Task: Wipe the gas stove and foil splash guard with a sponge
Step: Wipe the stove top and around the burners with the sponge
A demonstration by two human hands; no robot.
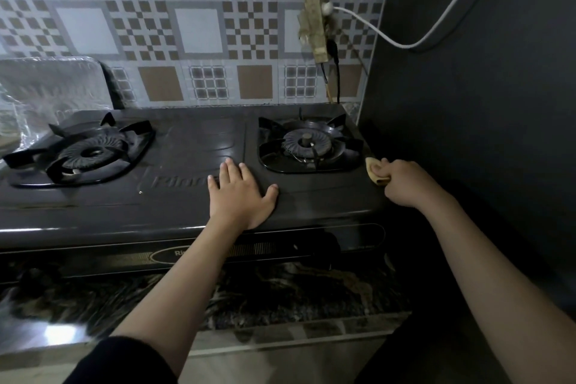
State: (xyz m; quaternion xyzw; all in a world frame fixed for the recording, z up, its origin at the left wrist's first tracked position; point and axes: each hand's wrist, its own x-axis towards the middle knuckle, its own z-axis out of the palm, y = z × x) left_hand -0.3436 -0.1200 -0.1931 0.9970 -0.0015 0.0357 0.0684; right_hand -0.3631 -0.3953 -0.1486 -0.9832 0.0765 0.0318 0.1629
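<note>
A black two-burner gas stove [187,146] fills the middle of the view. My left hand [240,193] lies flat on its top, fingers straight, between the two burners near the front edge. At the stove's right edge my right hand [405,181] grips a yellow sponge [374,170], folded between thumb and fingers, beside the right burner [307,142]. The left burner [85,154] sits under its black pan support. A silver foil splash guard [46,87] stands upright at the far left behind the stove.
A patterned tiled wall [199,31] rises behind the stove. A dark wall [483,103] closes in on the right, right next to the stove. A power strip [314,19] with a white cable hangs on the tiles. The stove sits on a dark marbled counter [280,296].
</note>
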